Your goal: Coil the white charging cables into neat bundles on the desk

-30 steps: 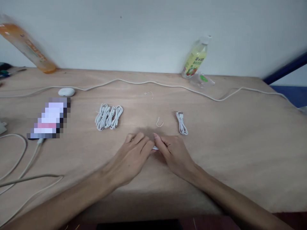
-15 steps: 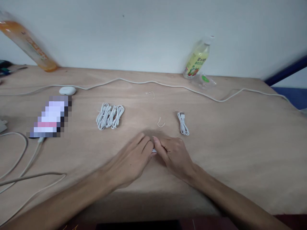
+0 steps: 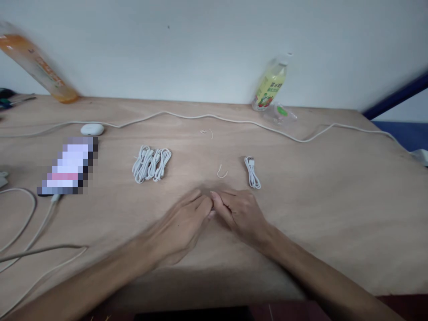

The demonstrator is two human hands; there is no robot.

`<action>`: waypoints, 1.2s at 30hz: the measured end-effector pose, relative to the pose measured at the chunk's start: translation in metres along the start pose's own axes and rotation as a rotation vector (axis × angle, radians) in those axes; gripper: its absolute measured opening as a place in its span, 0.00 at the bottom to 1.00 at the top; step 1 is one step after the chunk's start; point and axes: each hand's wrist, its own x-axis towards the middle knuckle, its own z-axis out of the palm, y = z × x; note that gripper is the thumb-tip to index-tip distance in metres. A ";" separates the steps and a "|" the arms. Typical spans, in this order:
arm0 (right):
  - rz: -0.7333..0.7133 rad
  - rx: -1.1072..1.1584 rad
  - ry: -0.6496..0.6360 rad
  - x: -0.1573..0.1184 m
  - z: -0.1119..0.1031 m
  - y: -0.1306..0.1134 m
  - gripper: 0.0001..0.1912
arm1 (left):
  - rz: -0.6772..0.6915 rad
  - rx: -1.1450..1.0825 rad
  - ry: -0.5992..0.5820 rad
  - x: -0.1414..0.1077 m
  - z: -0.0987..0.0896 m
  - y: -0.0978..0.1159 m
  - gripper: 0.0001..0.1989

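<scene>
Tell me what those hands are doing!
The left hand and right hand are close together above the table, fingers curled in. Whatever is between them is too hidden to name. A bunch of coiled white cables lies to the left, a single coiled cable to the right, and a thin bent strand just beyond the hands.
</scene>
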 end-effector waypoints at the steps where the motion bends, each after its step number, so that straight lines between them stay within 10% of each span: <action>1: 0.011 0.005 -0.009 0.000 0.000 0.000 0.30 | -0.003 0.003 0.001 0.000 0.000 0.000 0.17; 11: -0.023 -0.086 0.022 0.000 0.003 0.005 0.33 | 0.181 0.481 0.090 0.004 0.003 -0.005 0.20; 19: 0.026 -0.022 -0.016 0.000 0.003 0.004 0.31 | 0.164 0.440 0.079 0.004 0.004 -0.004 0.21; 30: 0.359 0.016 0.270 0.005 -0.006 0.010 0.11 | -0.134 0.047 0.261 0.005 -0.007 -0.011 0.14; 36: 0.313 -0.206 0.117 0.004 -0.002 0.028 0.12 | -0.333 -0.078 0.338 0.009 -0.013 -0.003 0.15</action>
